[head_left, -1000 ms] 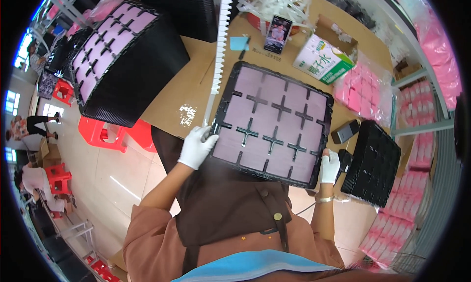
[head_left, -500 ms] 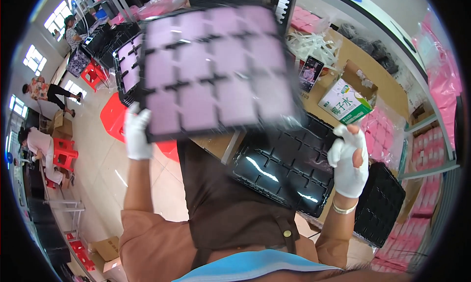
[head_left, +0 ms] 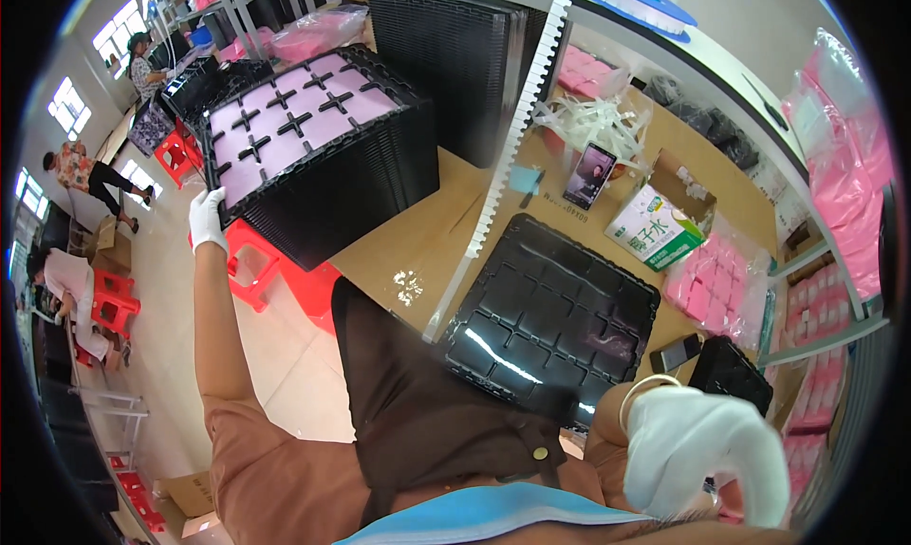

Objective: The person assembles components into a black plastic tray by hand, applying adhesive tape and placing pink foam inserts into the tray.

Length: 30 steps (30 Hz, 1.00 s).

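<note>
My left hand (head_left: 207,221), in a white glove, grips the near left corner of a black plastic tray (head_left: 302,118) lined with lilac pads in a grid. This tray lies on top of a tall stack of black trays (head_left: 365,177) at the left. Close to my body at the lower right is my right hand (head_left: 702,445), gloved too. Its fingers curl downward and the tips are partly hidden, so I cannot tell whether it holds anything. In front of me a glossy black tray (head_left: 555,303) with moulded compartments lies on the table.
A white toothed strip (head_left: 503,180) crosses the cardboard-covered table (head_left: 399,246). Behind stands another black tray stack (head_left: 441,75). To the right are a propped phone (head_left: 589,175), a carton (head_left: 657,224), bagged pink pads (head_left: 714,277) and a small dark device (head_left: 675,353). Red stools (head_left: 251,270) stand left.
My left hand has carried the lilac-padded tray leftward and down onto the stack. My right hand has moved from beside the glossy tray back toward my body.
</note>
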### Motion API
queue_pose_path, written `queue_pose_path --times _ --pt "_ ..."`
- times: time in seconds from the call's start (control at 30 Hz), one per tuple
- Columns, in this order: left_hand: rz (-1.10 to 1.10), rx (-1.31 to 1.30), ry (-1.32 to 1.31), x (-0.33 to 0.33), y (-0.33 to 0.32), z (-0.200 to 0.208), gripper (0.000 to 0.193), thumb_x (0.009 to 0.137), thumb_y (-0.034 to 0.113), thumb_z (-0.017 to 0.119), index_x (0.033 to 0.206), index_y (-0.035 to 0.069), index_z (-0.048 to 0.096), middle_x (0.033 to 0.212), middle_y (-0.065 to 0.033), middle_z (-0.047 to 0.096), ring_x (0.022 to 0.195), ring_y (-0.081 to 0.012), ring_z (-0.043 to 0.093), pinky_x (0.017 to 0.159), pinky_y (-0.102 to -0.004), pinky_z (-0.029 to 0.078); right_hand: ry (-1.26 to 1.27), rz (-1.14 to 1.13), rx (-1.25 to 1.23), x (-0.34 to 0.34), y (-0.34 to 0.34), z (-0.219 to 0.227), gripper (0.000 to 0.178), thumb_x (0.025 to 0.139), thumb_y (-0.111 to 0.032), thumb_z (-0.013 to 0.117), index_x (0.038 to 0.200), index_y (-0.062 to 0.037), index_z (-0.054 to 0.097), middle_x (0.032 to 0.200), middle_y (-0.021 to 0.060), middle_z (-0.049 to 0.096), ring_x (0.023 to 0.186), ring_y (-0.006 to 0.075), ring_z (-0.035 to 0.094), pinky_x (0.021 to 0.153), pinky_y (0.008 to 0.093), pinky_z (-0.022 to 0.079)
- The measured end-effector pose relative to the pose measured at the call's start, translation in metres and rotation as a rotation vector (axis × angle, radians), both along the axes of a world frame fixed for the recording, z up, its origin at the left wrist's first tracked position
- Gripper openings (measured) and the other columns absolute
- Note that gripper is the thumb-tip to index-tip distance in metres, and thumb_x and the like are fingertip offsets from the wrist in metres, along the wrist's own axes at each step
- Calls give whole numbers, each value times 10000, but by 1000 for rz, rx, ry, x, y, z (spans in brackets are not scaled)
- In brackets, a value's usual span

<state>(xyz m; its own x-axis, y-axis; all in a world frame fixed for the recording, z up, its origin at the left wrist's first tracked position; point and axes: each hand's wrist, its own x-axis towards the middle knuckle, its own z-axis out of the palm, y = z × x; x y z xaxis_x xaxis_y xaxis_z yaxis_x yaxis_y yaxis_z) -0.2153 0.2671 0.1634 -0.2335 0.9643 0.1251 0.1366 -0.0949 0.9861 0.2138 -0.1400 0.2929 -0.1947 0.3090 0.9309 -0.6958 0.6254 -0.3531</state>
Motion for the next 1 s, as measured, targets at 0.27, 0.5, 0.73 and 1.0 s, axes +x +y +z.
queue_pose_path --times 0.27,0.5,0.73,1.0 --pt "-42 -13 -39 27 27 -36 169 753 146 608 887 44 613 674 12 533 499 -86 469 439 -240 365 -567 179 -60 6 40 -43 229 847 -252 569 897 -37 632 970 144 625 742 315 608 589 368 493" --pt "-84 -98 -70 29 49 -29 374 757 148 638 1085 -4 539 855 -52 569 715 -129 526 601 -260 444 -615 -247 -809 43 107 -107 610 820 -454 602 1150 53 517 1005 152 623 722 258 598 744 363 476" --pt "168 93 93 35 44 -29 449 762 236 643 1103 -33 529 934 -135 587 802 -227 547 754 -347 448 -299 -1108 -1222 97 292 -300 604 774 -93 609 1314 19 364 1038 89 544 928 184 521 816 309 431" --pt "-83 936 548 138 -127 -13 315 669 -1 593 978 30 536 940 -151 529 846 -332 512 766 -414 417 -77 -670 -1646 91 309 -335 124 794 -42 514 811 -157 557 739 -43 540 653 84 503 522 234 385"
